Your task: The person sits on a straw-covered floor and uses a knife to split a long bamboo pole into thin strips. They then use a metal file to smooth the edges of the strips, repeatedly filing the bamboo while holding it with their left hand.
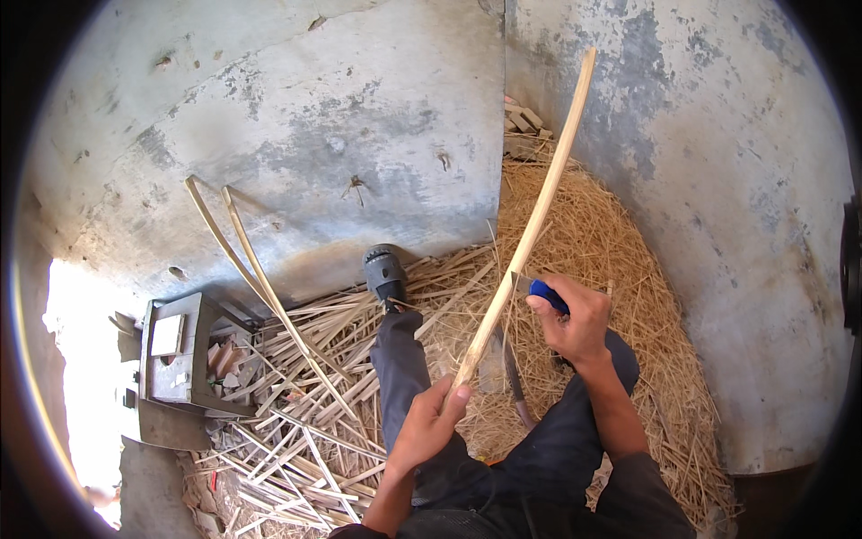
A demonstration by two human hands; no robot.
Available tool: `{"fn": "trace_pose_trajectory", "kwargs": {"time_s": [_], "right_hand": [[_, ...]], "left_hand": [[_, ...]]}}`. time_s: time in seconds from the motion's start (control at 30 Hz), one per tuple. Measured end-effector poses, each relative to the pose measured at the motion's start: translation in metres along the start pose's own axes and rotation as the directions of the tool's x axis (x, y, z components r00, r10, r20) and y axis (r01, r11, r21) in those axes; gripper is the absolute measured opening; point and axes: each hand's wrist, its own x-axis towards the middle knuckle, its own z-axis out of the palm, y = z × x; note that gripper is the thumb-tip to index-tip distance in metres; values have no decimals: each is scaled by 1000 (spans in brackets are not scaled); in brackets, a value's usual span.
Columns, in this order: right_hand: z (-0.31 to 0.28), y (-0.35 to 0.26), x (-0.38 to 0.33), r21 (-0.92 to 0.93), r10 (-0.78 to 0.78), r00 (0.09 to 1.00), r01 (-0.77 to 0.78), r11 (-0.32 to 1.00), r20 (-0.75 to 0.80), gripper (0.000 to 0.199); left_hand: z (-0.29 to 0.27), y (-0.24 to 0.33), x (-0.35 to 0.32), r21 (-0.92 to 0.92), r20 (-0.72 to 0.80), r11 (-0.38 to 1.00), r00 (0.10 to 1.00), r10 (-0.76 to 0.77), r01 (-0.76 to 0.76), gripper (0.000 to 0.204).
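A long, pale wooden strip (545,199) slants up and to the right across the middle of the head view. Its lower end is gripped by my left hand (429,426), thumb laid along the wood. My right hand (577,321) is closed round the blue handle of a knife (546,293). The knife's dark blade meets the strip about midway along its length. Most of the handle is hidden inside my fingers.
Pale shavings (611,242) are heaped at the right, and split sticks (314,467) lie scattered at the left. Two long strips (260,278) lean against the worn wall (296,117). A dark wooden stool-like box (184,350) stands at the left. My shoe (384,269) is near the wall.
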Motion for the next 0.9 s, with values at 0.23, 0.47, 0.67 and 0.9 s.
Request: {"fn": "trace_pose_trajectory", "kwargs": {"time_s": [0.23,0.47,0.67,0.9], "right_hand": [[-2,2,-1,-4,-31,1000,31,1000,2,31],[-6,3,-1,-15,-41,999,41,999,2,30],[-1,8,-7,-27,-98,995,99,995,8,31],[2,5,-9,-124,-120,989,130,984,83,33]], "left_hand": [[-1,-10,16,42,26,986,987,159,-160,32],[11,-12,31,-35,-152,986,976,159,-166,31],[13,-11,21,121,-314,979,930,194,-163,29],[10,-8,2,-137,-161,988,986,43,-66,28]]}}
